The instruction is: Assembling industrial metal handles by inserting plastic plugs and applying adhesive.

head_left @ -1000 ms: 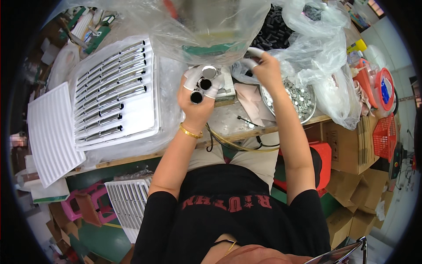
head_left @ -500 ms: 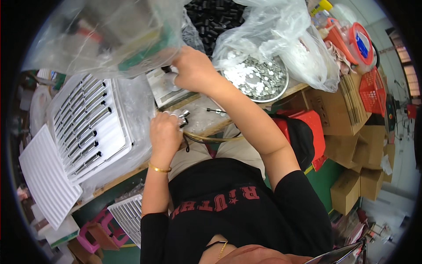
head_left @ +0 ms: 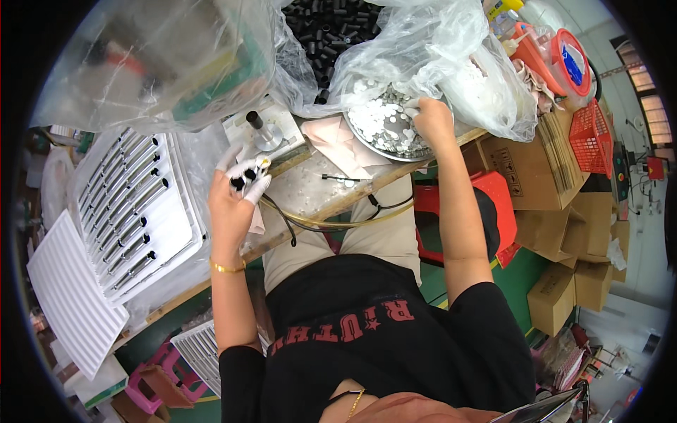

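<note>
My left hand [head_left: 236,187], with white coverings on its fingertips, is closed around a few short tubular pieces [head_left: 245,179] with dark ends. Beside it a metal fixture [head_left: 266,135] stands on a pale block, and a black-topped piece [head_left: 254,120] sits upright in it. My right hand [head_left: 434,123] reaches over the right side of a round metal bowl [head_left: 372,149] full of small silvery discs [head_left: 388,120]. Its fingertips are pinched together among the discs; whatever they grip is too small to make out.
Black tubes [head_left: 331,32] fill a plastic-lined container at the back. Clear plastic [head_left: 416,46] drapes over the bowl's far rim. Chrome rods lie in a white tray [head_left: 180,211] at left. A pink cloth [head_left: 335,141], thin tool [head_left: 342,178] and cable [head_left: 288,222] lie near the front edge.
My right hand has moved right, from the fixture to the bowl of discs. My left hand has shifted left and turned up, still holding its pieces. The upright black-topped piece is now uncovered.
</note>
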The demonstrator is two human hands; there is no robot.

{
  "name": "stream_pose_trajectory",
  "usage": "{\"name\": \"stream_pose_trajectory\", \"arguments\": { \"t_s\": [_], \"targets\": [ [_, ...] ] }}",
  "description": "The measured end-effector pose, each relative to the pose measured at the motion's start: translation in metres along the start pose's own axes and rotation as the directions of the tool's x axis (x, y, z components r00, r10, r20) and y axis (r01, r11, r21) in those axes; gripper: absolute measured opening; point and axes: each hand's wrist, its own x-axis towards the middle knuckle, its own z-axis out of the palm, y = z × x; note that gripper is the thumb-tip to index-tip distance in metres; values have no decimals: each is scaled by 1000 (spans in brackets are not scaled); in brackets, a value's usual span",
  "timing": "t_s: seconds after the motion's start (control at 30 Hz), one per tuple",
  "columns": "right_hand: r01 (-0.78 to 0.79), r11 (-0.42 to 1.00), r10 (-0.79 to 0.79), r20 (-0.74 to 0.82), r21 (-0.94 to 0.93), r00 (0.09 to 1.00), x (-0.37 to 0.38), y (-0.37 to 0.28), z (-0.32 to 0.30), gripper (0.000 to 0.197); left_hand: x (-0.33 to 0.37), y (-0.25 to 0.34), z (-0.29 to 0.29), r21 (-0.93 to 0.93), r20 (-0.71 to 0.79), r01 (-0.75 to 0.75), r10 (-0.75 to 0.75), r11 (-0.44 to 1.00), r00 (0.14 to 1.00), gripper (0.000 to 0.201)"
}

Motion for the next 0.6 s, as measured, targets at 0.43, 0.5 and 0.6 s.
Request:
{"name": "stream_pose_trajectory", "arguments": {
  "t_s": [0.43,0.5,0.6],
  "targets": [
    [98,995,-96,-54,34,994,-6,13,10,13,45,-45,28,152,121,153,-172,976,978,41],
    [90,994,-87,-55,67,995,-3,3,0,12,40,-35,27,121,140,126,-143,985,980,43],
    [133,990,-128,-83,53,988,10,6,5,17,36,-20,27,113,187,236,-254,965,949,43]
  ]
}}
